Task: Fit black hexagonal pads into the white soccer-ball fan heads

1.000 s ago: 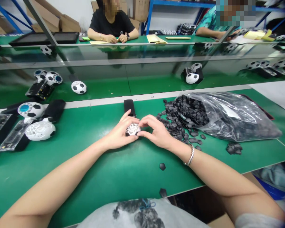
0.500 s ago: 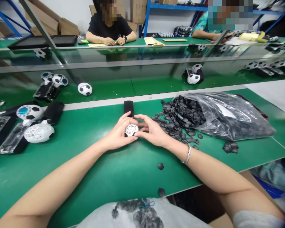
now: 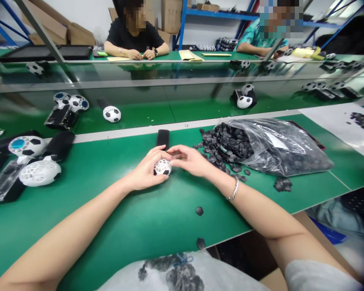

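In front of me a white soccer-ball shell [image 3: 163,166] with an open lattice top and some black patches is attached to, or lies against, a black box-like part [image 3: 163,138]; the join is hidden. My left hand [image 3: 148,167] curls round the shell's left side, thumb along its near edge. From the right, my right hand [image 3: 186,159] touches the shell's edge with its fingertips close together. Whether a small piece is between those fingertips is too small to tell. Just right of that hand lies a heap of black pentagon pieces [image 3: 226,143].
The heap spills from a clear plastic bag [image 3: 288,149]. Two loose pentagons, one of them here [image 3: 199,211], lie near the table's front edge. White ball parts [image 3: 40,171] and black housings stand at left. A lower green belt [image 3: 170,105] carries more balls. Two people sit opposite.
My right hand's fingers have drawn closer together and its thumb has come off the shell's near edge. The left hand keeps its hold. The whole view has shifted slightly.
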A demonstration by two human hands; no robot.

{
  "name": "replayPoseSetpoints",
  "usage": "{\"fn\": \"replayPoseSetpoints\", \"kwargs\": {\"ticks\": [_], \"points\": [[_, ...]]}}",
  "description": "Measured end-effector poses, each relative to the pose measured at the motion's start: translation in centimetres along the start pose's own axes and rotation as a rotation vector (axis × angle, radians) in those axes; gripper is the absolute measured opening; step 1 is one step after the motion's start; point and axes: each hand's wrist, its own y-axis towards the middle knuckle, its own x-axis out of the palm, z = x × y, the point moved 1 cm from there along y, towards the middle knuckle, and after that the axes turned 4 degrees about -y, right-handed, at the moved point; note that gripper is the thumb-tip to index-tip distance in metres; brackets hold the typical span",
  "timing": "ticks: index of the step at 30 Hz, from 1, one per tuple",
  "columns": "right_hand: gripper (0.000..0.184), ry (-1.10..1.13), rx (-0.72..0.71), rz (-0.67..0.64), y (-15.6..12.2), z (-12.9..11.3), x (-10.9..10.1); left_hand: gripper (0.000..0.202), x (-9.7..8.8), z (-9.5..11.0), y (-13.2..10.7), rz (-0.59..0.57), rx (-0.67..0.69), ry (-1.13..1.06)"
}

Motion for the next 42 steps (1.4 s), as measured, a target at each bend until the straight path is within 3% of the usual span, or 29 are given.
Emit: {"fn": "replayPoseSetpoints", "kwargs": {"ticks": [3,7,11,16,22,27,30,34,38,42], "points": [[0.008,-0.482,-0.024,0.142,0.3,0.6,-3.8,0.042,-0.6,-0.6,-0.3,0.031,-0.068,0.031],[0.019,-0.954,-0.051,-0.013,0.0,2.1,-6.8,0.057,-2.2,-1.3,-0.5,0.134,-0.297,0.028],[0.021,-1.117,-0.056,-0.137,0.1,2.7,-6.5,0.06,-3.9,-1.4,-0.6,0.058,-0.353,-0.062],[0.022,-1.256,-0.016,-0.076,0.6,2.7,-5.4,0.055,-4.0,-1.2,-0.7,-0.082,-0.26,-0.101],[0.027,-1.221,0.017,0.02,0.9,3.6,-5.8,0.053,-3.3,-0.5,-0.8,-0.165,-0.211,-0.168],[0.012,-0.728,-0.087,0.213,-0.2,0.8,-5.4,0.056,-2.1,0.3,-0.8,-0.052,-0.234,-0.064],[0.007,-0.463,-0.184,0.145,-1.1,-1.5,-3.4,0.053,-1.5,0.6,-0.7,0.044,-0.243,-0.028],[0.007,-0.31,-0.184,-0.002,-1.8,-2.7,-0.6,0.055,-1.7,0.6,-0.5,-0.022,-0.262,-0.052],[0.008,-0.333,-0.203,-0.072,-1.9,-2.4,0.5,0.056,-2.1,0.7,-0.4,-0.07,-0.236,-0.077],[0.008,-0.39,-0.29,-0.077,-1.8,-2.2,0.9,0.055,-1.7,0.5,-0.4,-0.028,-0.214,-0.041]]}}
